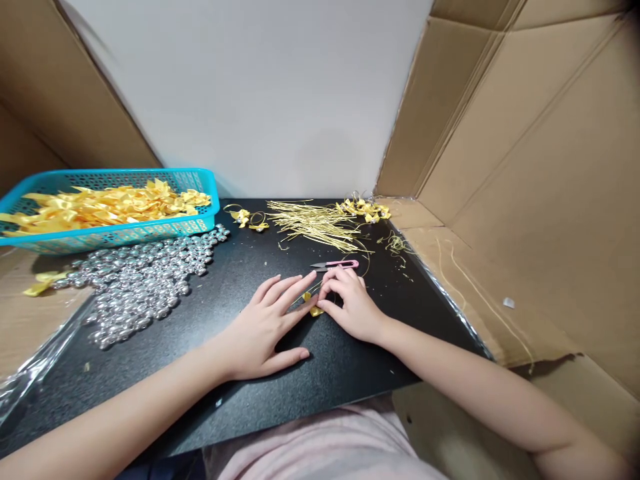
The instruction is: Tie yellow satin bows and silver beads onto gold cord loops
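A small yellow ribbon bow (315, 309) lies on the black table, partly covered by fingers. My left hand (273, 327) is spread flat, its fingertips at the bow. At the bow's right side my right hand (350, 303) is closed in a pinch on a thin gold cord; the exact grip is partly hidden. The cord (369, 265) curves out beyond the right hand's knuckles. Just past the fingers lie thread snips (345, 265) with pink handles.
A blue basket (215, 193) of yellow bows stands at the left, with many silver beads (145, 287) before it. Gold cord pieces (320, 223) lie at the back, between beaded bows (367, 210) and two others (250, 220). Cardboard walls (540, 133) flank the table.
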`<control>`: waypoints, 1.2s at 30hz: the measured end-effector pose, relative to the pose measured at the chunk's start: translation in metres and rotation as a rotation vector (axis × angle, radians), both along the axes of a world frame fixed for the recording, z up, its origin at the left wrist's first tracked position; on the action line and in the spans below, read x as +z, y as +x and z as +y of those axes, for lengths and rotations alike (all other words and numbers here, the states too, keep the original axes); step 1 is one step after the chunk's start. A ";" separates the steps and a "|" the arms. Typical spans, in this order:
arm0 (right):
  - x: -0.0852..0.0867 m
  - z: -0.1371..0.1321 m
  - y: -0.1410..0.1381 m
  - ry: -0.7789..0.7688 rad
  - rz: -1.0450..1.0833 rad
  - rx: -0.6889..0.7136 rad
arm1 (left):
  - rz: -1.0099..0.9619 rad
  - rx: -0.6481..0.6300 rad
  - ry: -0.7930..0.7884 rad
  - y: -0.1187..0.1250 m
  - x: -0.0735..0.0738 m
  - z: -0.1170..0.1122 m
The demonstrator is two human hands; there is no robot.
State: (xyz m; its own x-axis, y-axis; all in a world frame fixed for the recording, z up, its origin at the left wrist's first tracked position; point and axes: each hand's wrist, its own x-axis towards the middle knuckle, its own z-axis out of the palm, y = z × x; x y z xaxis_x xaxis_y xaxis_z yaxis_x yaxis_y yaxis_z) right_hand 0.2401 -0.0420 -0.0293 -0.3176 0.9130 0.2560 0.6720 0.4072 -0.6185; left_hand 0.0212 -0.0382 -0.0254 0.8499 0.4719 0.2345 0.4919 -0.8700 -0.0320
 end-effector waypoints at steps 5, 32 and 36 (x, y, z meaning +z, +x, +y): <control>0.000 0.000 -0.001 -0.003 0.006 -0.005 | -0.024 0.005 -0.014 -0.001 0.000 0.002; 0.001 0.001 -0.001 -0.013 0.026 0.013 | -0.408 0.180 -0.276 0.026 0.001 0.020; 0.003 0.000 0.000 -0.017 0.017 0.016 | -0.415 0.195 -0.305 0.023 0.000 0.022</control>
State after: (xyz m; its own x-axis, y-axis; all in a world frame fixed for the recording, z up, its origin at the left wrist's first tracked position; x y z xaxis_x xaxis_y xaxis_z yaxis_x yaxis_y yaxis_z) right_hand 0.2398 -0.0416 -0.0267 -0.3278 0.9122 0.2460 0.6552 0.4071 -0.6364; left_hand 0.0440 -0.0157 -0.0256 0.6047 0.7107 0.3595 0.5629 -0.7007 0.4384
